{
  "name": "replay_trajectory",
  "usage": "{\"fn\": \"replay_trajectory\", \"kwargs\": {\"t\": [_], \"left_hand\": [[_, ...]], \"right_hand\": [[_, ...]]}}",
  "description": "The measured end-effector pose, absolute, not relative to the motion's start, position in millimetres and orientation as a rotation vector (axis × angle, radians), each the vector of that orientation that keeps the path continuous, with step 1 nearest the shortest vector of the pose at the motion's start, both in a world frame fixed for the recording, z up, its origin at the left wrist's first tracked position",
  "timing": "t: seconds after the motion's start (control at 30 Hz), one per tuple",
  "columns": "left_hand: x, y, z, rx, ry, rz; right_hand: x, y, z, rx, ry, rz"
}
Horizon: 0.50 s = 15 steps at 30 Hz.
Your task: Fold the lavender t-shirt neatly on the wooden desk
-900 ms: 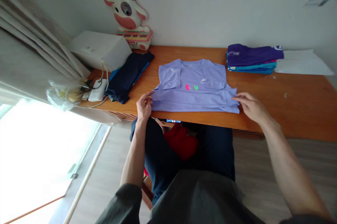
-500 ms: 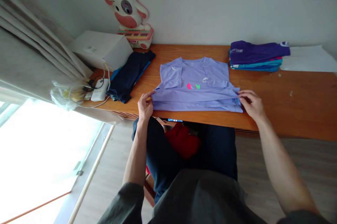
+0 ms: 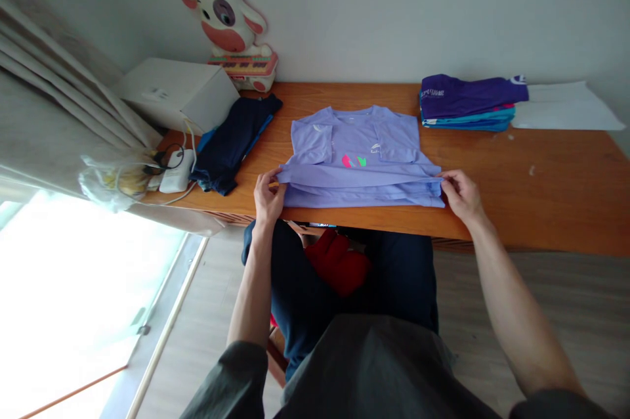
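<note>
A lavender T-shirt (image 3: pixel 354 136) lies on the wooden desk, collar toward the wall, its sleeves folded in over the chest. Its lower part is folded up in layers along the near side. My left hand (image 3: pixel 268 197) pinches the left end of the folded layer between thumb and fingers. At the opposite end, my right hand (image 3: pixel 461 196) grips the same layer in a pinch, lifting that edge slightly. Pink and green prints show on the chest above the fold.
Folded purple and blue clothes (image 3: pixel 467 100) are stacked at the back right beside white paper (image 3: pixel 566 106). Dark navy clothing (image 3: pixel 235 143) lies at left, near a white box (image 3: pixel 182 92), a cow toy keyboard (image 3: pixel 236 31), a white power strip (image 3: pixel 178 171) and a plastic bag (image 3: pixel 113 182).
Both hands have raised the pinched edge of the folded layer slightly, away from me. The whole view has shifted a little, so the desk items appear further left.
</note>
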State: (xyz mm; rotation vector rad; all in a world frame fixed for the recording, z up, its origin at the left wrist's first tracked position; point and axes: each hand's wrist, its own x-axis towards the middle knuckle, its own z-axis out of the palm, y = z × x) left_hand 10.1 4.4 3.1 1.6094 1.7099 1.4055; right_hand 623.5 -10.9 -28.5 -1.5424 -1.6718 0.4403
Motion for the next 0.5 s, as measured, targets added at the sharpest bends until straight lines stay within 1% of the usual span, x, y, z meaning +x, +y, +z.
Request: {"fn": "replay_trajectory", "kwargs": {"t": [0.27, 0.5], "left_hand": [[5.7, 7.2, -5.3, 1.543, 1.678, 1.425], [9.4, 6.8, -5.0, 1.562, 1.701, 1.394]], "right_hand": [[607.0, -20.0, -15.1, -1.581, -1.969, 0.285], [599.3, -20.7, -5.6, -1.481, -2.003, 0.235]]}}
